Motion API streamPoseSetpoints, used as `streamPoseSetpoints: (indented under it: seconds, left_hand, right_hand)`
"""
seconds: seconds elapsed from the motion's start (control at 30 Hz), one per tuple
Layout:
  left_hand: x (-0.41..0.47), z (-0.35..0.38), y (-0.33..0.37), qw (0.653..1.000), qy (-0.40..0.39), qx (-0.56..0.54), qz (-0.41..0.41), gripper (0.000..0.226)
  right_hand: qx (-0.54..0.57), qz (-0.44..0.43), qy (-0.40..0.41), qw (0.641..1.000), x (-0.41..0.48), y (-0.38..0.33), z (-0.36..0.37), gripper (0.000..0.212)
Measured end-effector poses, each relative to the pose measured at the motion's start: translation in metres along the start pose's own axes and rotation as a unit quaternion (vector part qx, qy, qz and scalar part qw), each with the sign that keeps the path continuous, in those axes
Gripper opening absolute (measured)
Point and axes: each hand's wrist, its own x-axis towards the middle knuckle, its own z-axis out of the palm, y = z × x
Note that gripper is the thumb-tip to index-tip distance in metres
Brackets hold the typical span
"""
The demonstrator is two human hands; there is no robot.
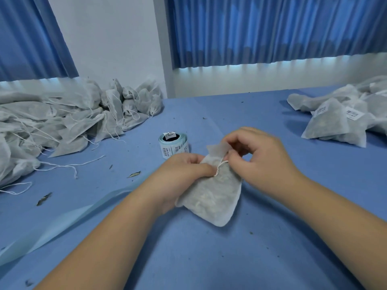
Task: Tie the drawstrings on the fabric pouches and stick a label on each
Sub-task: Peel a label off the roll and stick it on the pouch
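Observation:
A filled white fabric pouch [211, 195] lies on the blue table [209, 258] in front of me, its neck gathered. My left hand [180, 174] grips the pouch at the neck from the left. My right hand [257, 155] pinches the thin white drawstring [219, 166] at the neck, fingers curled. A roll of barcode labels [173, 145] stands just behind my hands.
A large heap of white pouches with loose strings [62, 122] fills the left side. Labelled pouches [339, 118] are piled at the right. A pale blue strip of label backing [69, 222] trails across the near left. Dried leaf bits [44, 198] dot the table.

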Motion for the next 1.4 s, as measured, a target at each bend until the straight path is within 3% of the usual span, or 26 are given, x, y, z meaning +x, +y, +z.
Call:
streamPoseSetpoints:
  seconds: [0.1,0.27,0.43,0.63,0.8,0.93,1.0,1.1,1.2,1.3,1.4]
  left_hand:
    - [-0.001,-0.007,0.001,0.999,-0.025,-0.024,0.003,0.026]
    - [-0.002,-0.013,0.003,0.997,-0.062,-0.052,-0.002,0.015]
    - [-0.002,-0.016,0.002,0.996,-0.069,-0.056,-0.001,0.016]
    - [-0.003,-0.016,0.003,0.996,-0.022,-0.086,-0.018,0.024]
    - [0.0,-0.016,0.002,0.99,0.045,-0.123,-0.043,0.024]
    - [-0.003,-0.014,0.002,0.992,0.014,-0.127,0.008,0.035]
    - [-0.004,-0.012,0.0,0.993,0.025,-0.112,0.028,0.035]
    - [-0.003,-0.009,-0.002,0.994,0.063,-0.077,0.047,0.026]
    - [-0.005,-0.002,0.0,0.99,0.074,-0.067,0.095,0.036]
    - [-0.006,0.006,0.001,0.983,0.089,-0.079,0.139,0.039]
    - [-0.005,0.013,-0.001,0.98,0.089,-0.092,0.156,0.025]
  right_hand:
    - [-0.03,-0.046,-0.005,0.998,0.0,-0.003,0.004,0.022]
    - [-0.072,-0.117,-0.017,0.99,-0.002,-0.003,0.003,0.024]
    - [-0.114,-0.136,-0.074,0.981,-0.004,-0.006,-0.002,0.027]
    - [-0.138,-0.141,-0.146,0.969,-0.003,-0.012,-0.011,0.029]
    - [-0.174,-0.149,-0.201,0.952,-0.003,-0.011,-0.014,0.044]
    - [-0.17,-0.154,-0.201,0.952,-0.006,-0.013,-0.013,0.044]
    - [-0.128,-0.119,-0.178,0.968,-0.008,-0.013,-0.011,0.033]
    - [-0.009,0.003,-0.105,0.994,-0.009,-0.018,-0.007,0.008]
    - [0.013,0.1,-0.034,0.994,-0.007,-0.02,0.0,0.028]
    - [0.06,0.217,-0.033,0.974,-0.004,-0.018,0.001,0.047]
    - [0.248,0.332,-0.086,0.906,-0.002,-0.015,-0.006,0.05]
